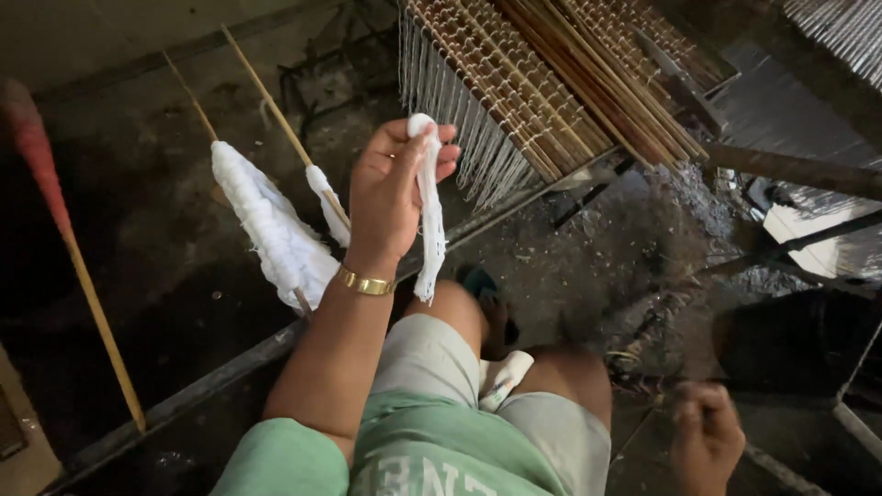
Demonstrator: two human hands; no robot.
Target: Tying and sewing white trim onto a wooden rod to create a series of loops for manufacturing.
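Left hand [390,193], raised at centre, pinches a looped hank of white cotton thread [428,216] between thumb and fingertips; the hank hangs free above the knee. Judged best held high and untwisted so strands stay parallel. Right hand [706,439], near right, appears fisted; blur hides any contents. Far bamboo-slat frame [542,83] is cropped.

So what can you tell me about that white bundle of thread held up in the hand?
The white thread bundle is a slim, soft hank of loose strands that looks like cotton. Its rounded top loops over the fingertips of the left hand, which pinches it near the top; the rest hangs straight down past the wrist, ending in a slightly frayed tip above the knee. Nothing else touches it.
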